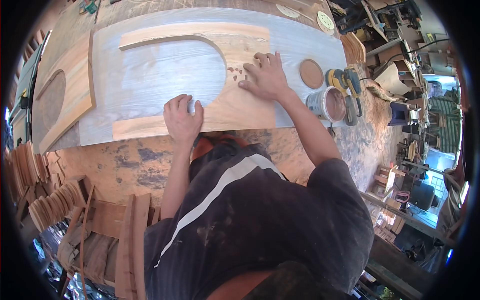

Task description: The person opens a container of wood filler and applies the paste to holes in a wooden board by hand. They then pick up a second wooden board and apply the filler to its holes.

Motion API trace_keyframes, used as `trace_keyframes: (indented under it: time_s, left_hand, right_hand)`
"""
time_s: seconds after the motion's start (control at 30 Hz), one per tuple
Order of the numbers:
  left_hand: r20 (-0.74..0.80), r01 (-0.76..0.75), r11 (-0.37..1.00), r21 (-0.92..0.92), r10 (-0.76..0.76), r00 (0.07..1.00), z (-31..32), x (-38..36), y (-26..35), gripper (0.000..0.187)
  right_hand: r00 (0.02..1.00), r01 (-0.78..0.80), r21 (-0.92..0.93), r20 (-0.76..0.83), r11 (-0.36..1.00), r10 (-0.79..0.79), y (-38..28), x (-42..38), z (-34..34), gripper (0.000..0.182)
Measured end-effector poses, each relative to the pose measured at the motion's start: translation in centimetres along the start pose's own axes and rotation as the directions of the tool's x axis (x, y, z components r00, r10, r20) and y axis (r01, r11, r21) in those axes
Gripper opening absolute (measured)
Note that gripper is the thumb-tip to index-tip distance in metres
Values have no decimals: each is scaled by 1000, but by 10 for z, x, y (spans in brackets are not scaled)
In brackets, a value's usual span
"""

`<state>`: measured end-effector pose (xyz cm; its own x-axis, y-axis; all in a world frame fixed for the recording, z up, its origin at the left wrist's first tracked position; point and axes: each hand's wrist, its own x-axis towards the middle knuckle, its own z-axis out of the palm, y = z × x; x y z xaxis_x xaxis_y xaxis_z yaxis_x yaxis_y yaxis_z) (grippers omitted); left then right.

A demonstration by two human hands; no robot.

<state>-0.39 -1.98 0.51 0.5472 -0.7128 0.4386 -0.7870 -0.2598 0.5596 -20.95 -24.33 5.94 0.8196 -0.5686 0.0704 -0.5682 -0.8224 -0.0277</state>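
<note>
A U-shaped wooden piece point(240, 107) lies flat on the pale grey board point(310, 45), its curved opening facing left. On its near arm, close to the inner curve, rests my left hand point(183, 118), fingers spread and holding nothing I can see. My right hand point(266, 77) is over the wide part of the piece, fingers apart, thumb and fingertips beside several small reddish-brown chips point(235, 73). Right of that hand lie a round brown lid point(311, 73) and an open tub point(327, 104) of brownish material.
A yellow and grey power sander point(345, 82) stands behind the tub. Another curved wooden piece point(75, 95) lies at the left. Perforated sanding discs point(325, 21) lie at the far right. Stacked wooden parts point(56, 202) are at lower left, and sawdust point(375, 112) is at right.
</note>
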Motion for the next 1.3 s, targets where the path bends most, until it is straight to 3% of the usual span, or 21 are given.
trace_keyframes:
  time_s: [0.1, 0.6, 0.83, 0.9, 1.0, 1.13, 1.23, 1.3]
  left_hand:
    - [5, -10, 1000, 4, 10, 1000, -1, 1, 1, 24]
    - [-2, -16, 1000, 11, 16, 1000, 3, -2, -3, 23]
    - [5, -8, 1000, 12, 8, 1000, 2, -1, -3, 24]
    - [-4, -8, 1000, 8, 8, 1000, 4, -1, -3, 24]
    - [-7, -6, 1000, 14, 6, 1000, 2, -2, -3, 25]
    - [-1, -13, 1000, 23, 13, 1000, 3, -2, -3, 25]
    - [3, 1, 1000, 9, -1, 1000, 3, -1, -3, 25]
    - [10, 13, 1000, 5, -14, 1000, 2, 0, -1, 25]
  right_hand:
    - [994, -63, -46, 89, 997, 67, -4, 6, -15, 64]
    - [997, -64, -50, 29, 997, 65, -4, -3, -16, 62]
    - [995, -37, -80, 87, 996, 44, -4, -4, -20, 58]
    - [999, -40, 15, -24, 999, 40, -1, -5, -10, 55]
    - [997, -72, 128, 34, 989, 68, 6, -2, -6, 54]
    - [993, -90, 85, -66, 992, 96, 10, -13, -22, 52]
    - [978, -155, 206, -104, 966, 179, 14, -47, -36, 51]
    - [923, -277, 329, -168, 903, 345, 23, -77, -50, 56]
